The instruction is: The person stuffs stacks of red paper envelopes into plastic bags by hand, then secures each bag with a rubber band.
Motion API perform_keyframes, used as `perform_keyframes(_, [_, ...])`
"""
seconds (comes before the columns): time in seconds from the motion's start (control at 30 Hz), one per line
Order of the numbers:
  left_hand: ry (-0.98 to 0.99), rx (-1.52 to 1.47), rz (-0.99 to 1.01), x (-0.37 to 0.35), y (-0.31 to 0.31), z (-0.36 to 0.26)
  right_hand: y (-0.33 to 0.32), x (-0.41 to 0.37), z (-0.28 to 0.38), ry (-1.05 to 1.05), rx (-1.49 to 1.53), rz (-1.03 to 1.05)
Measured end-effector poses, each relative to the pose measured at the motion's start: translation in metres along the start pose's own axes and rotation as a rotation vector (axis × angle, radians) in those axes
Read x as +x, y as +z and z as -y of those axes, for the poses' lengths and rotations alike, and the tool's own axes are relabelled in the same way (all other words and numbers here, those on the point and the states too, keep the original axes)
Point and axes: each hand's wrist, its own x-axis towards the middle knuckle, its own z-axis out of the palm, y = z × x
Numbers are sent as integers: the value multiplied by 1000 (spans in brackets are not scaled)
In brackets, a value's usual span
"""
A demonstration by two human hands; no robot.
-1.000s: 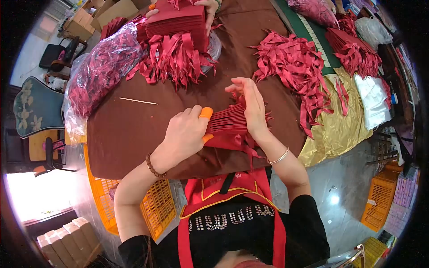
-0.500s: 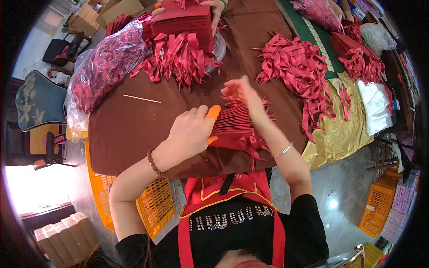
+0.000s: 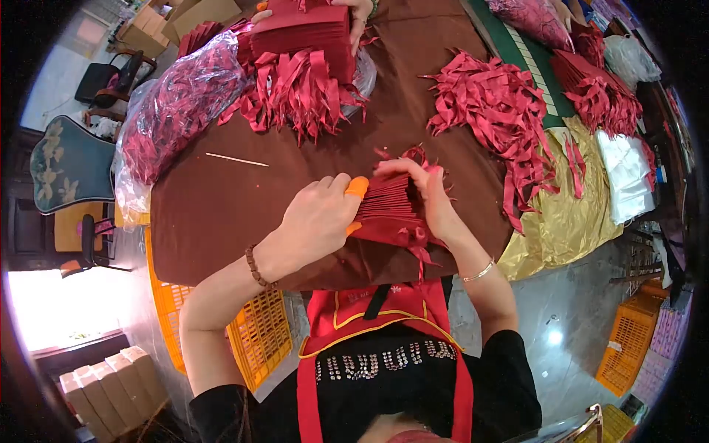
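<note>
A stack of flat red pieces with ribbons (image 3: 391, 203) rests near the table's front edge, its many thin layers showing. My left hand (image 3: 325, 214) is closed on the stack's left end, with orange covers on its thumb and a finger. My right hand (image 3: 432, 192) curls round the right end, its fingers bent over the far edge. Red ribbon ends stick out beyond and below that hand. Part of the stack's right side is hidden behind it.
On the brown-covered table (image 3: 221, 229) lie a thin stick (image 3: 237, 159) and a ribbon heap (image 3: 491, 107). Another person's hand (image 3: 360, 18) holds a red stack (image 3: 303, 40) opposite. A clear plastic bag (image 3: 181, 111) is at left, gold sheeting (image 3: 561, 221) at right.
My right hand has come down from above the stack's far right and now curls against its right end. My left hand keeps its hold, almost unmoved.
</note>
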Motion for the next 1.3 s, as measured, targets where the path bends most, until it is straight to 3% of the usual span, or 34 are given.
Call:
perform_keyframes(0.07, [-8, -5, 13, 0, 1, -2, 6, -5, 5, 128, 156, -23])
perform_keyframes(0.13, [-23, 9, -6, -1, 2, -3, 7, -3, 2, -193, -130, 8])
perform_keyframes(0.17, [-23, 11, -13, 0, 3, -3, 2, -2, 6, -143, -159, 103])
perform_keyframes(0.5, [-19, 27, -76, -2, 1, -4, 2, -3, 5, -84, -183, 84])
perform_keyframes(0.6, [-24, 22, -124, 0, -1, -4, 1, -2, 3, -39, 69, 127])
perform_keyframes(0.67, [-31, 21, -132, 1, 0, -4, 3, 0, 11, -95, -171, 138])
perform_keyframes(0.8, [-15, 45, -36, 1, 1, 0, 8, 0, 6, -74, -188, 95])
perform_keyframes(0.97, [26, 76, -45, -1, 3, 3, 6, -2, 6, 21, 130, 127])
perform_keyframes(1.07, [27, 29, -38, 0, 3, 3, 17, -3, 0, -143, 31, 9])
perform_keyframes(1.3, [27, 13, -54, 2, 3, 3, 14, -1, 1, -125, 18, 38])
